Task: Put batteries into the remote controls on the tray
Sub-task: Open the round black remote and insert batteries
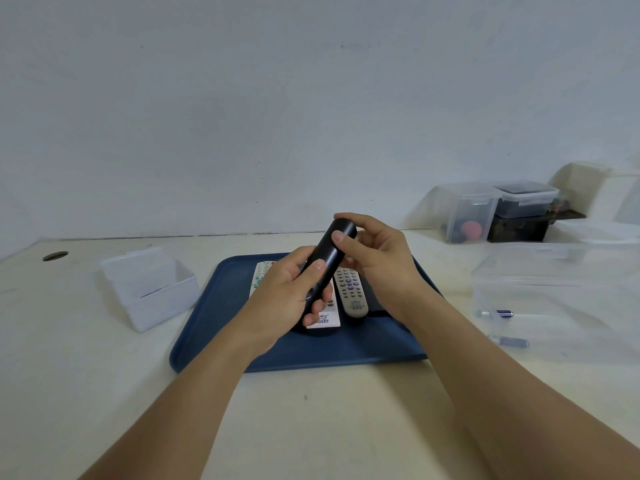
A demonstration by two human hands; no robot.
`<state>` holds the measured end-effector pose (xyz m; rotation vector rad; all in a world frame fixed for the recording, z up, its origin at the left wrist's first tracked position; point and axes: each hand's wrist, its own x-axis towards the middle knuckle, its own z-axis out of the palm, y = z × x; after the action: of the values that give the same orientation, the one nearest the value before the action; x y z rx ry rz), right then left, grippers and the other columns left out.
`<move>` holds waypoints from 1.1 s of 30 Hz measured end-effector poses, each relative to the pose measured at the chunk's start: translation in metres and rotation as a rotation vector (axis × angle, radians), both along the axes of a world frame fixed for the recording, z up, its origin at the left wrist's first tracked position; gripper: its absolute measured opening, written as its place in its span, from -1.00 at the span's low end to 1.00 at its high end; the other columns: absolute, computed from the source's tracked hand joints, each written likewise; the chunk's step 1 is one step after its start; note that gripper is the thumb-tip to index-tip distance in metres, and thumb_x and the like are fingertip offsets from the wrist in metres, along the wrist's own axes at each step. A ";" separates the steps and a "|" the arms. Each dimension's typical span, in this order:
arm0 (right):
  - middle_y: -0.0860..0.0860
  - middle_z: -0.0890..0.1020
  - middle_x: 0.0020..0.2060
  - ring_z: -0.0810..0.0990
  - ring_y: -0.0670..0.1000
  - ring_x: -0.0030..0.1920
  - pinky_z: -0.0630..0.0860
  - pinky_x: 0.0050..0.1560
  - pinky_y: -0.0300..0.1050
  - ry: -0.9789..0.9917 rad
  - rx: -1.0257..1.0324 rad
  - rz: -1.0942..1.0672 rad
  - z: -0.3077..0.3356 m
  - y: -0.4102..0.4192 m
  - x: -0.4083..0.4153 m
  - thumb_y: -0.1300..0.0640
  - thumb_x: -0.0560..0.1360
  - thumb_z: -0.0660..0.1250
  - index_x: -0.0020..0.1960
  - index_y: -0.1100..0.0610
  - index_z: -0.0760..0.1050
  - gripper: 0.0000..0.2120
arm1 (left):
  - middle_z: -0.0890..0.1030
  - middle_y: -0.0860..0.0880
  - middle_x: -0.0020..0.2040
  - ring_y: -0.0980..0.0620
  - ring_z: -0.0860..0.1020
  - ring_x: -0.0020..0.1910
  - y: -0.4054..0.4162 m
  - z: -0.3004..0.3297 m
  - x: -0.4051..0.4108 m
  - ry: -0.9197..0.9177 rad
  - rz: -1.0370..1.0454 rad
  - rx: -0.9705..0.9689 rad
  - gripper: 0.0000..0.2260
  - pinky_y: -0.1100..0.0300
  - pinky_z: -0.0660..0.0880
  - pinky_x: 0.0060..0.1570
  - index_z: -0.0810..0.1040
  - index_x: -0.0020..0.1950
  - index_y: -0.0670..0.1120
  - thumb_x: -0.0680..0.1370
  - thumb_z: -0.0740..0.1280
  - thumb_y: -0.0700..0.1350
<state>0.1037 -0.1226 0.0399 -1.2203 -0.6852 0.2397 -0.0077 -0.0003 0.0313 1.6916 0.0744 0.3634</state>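
Both hands hold a slim black remote (329,252) tilted above the blue tray (339,348). My left hand (280,299) grips its lower end, thumb on its face. My right hand (375,261) clasps its upper end, thumb pressed on the side. Under them on the tray lie a white remote (261,273) with coloured buttons and a grey remote (351,292) with purple buttons, both partly hidden. Two batteries (500,313) (510,341) lie inside a clear box (561,299) on the right.
An open clear plastic box (149,285) sits left of the tray. Lidded clear containers (467,213) and a dark box (519,228) stand at the back right against the wall. A round hole (55,256) is in the tabletop at far left.
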 end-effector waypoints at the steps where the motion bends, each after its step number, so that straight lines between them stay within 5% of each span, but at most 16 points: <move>1: 0.24 0.61 -0.18 0.67 0.11 -0.13 0.62 -0.01 -0.05 0.007 -0.001 -0.006 0.000 0.000 0.001 0.27 0.53 0.42 0.21 0.16 0.61 -0.75 | 0.54 -0.09 -0.27 0.03 0.43 -0.40 0.000 0.000 0.001 0.000 0.000 -0.003 -0.81 0.18 0.36 -0.47 0.56 0.24 0.00 0.71 0.18 -0.09; 5: 0.25 0.62 -0.15 0.67 0.15 -0.12 0.64 0.03 0.06 0.022 0.004 -0.043 -0.001 0.003 0.003 0.24 0.54 0.43 0.16 0.14 0.64 -0.79 | 0.53 -0.09 -0.31 0.02 0.42 -0.42 -0.001 -0.001 0.003 -0.005 0.007 -0.018 -0.81 0.19 0.34 -0.50 0.56 0.23 -0.02 0.70 0.20 -0.06; 9: 0.28 0.64 -0.10 0.68 0.12 -0.11 0.63 -0.06 -0.06 0.035 0.003 -0.070 0.000 0.004 0.001 0.24 0.55 0.41 0.16 0.16 0.64 -0.81 | 0.53 -0.10 -0.31 0.03 0.42 -0.43 0.000 -0.001 0.004 0.011 0.006 -0.020 -0.81 0.19 0.34 -0.50 0.57 0.23 -0.01 0.70 0.21 -0.03; 14: 0.06 0.71 -0.03 0.69 0.03 0.02 0.61 0.05 -0.07 -0.110 -0.074 -0.210 0.003 0.003 0.002 0.18 0.48 0.49 0.03 0.01 0.70 -0.85 | 0.55 -0.10 -0.28 0.04 0.45 -0.42 -0.002 -0.006 0.005 0.089 0.065 -0.065 -0.75 0.17 0.40 -0.46 0.51 0.21 -0.10 0.69 0.20 0.04; 19: 0.10 0.66 -0.21 0.58 0.00 -0.25 0.52 -0.37 -0.28 0.121 -0.037 -0.085 0.030 -0.027 0.010 0.30 0.52 0.42 -0.10 0.20 0.65 -0.95 | 0.58 -0.11 -0.30 0.00 0.47 -0.42 0.001 -0.003 0.006 0.078 0.186 -0.189 -0.65 0.16 0.42 -0.48 0.49 0.12 -0.15 0.69 0.16 0.13; 23: 0.10 0.60 -0.23 0.59 -0.02 -0.29 0.58 -0.38 -0.27 0.110 -0.508 0.069 0.034 -0.055 0.017 0.37 0.52 0.40 -0.02 0.31 0.61 -0.95 | 0.62 -0.12 -0.30 -0.03 0.52 -0.41 0.002 -0.003 0.008 0.018 0.232 -0.218 -0.81 0.14 0.47 -0.47 0.50 0.17 -0.14 0.71 0.18 -0.05; 28: 0.17 0.53 -0.13 0.62 0.14 -0.16 0.66 -0.33 -0.09 0.045 -0.871 -0.009 0.027 -0.051 0.010 0.37 0.53 0.37 -0.09 0.24 0.61 -0.92 | 0.67 -0.18 -0.24 -0.11 0.60 -0.36 -0.007 -0.001 0.008 0.030 0.162 -0.353 -0.86 0.08 0.56 -0.43 0.46 0.13 -0.14 0.72 0.14 -0.14; 33: 0.08 0.67 -0.26 0.68 0.09 -0.28 0.68 -0.25 -0.02 -0.453 -1.313 -0.317 0.034 -0.059 0.008 0.13 0.34 0.56 -0.23 0.10 0.64 -0.89 | 0.60 -0.14 -0.28 -0.04 0.53 -0.42 -0.009 0.000 0.005 0.036 0.149 -0.273 -0.87 0.10 0.52 -0.42 0.46 0.12 -0.12 0.72 0.15 -0.11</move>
<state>0.1114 -0.1814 0.0740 -2.6722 -0.6976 0.1302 -0.0025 -0.0095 0.0311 1.4261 0.2660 0.4144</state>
